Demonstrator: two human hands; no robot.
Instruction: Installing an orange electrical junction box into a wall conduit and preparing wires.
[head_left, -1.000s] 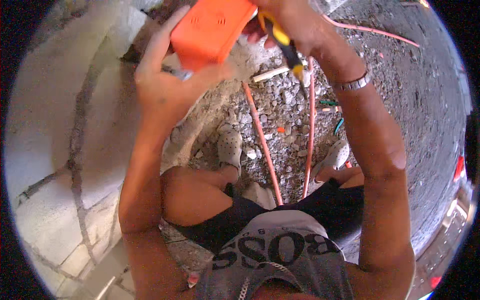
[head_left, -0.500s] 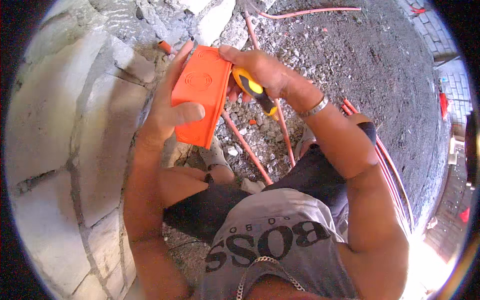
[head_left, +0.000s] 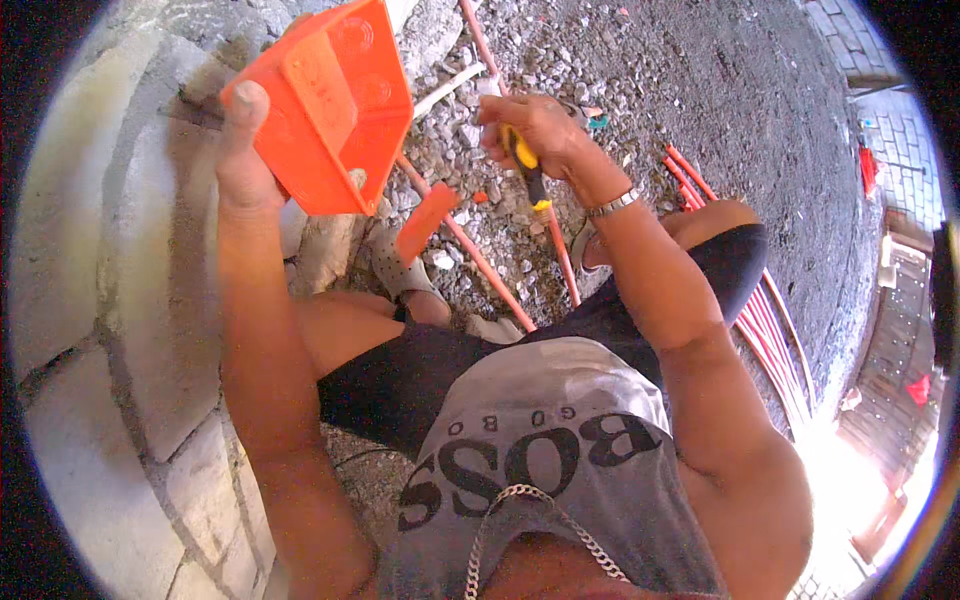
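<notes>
My left hand (head_left: 245, 160) grips an orange plastic electrical box (head_left: 290, 115) by its side, thumb on the outside wall. The box is tilted, its hollow inside and round knockout marks facing right. A small pale bit (head_left: 357, 178) shows at its lower inner corner. Apart from the box, my right hand (head_left: 540, 130) is closed around a hand tool with a yellow-and-black handle (head_left: 527, 160); its working end cannot be made out. Below the box appears a blurred flat orange piece (head_left: 427, 222); whether it is in the air or on the ground is unclear.
A stone wall (head_left: 90, 250) rises along my left. Orange conduits (head_left: 480, 265) cross the gravel (head_left: 450, 130) between my feet. More conduits (head_left: 770, 345) run beside my right knee. A pale stick (head_left: 447, 90) lies beyond the box.
The box has moved up and left and turned to show its inside. My right hand, with the tool, has come away from it. The flat orange piece now shows below.
</notes>
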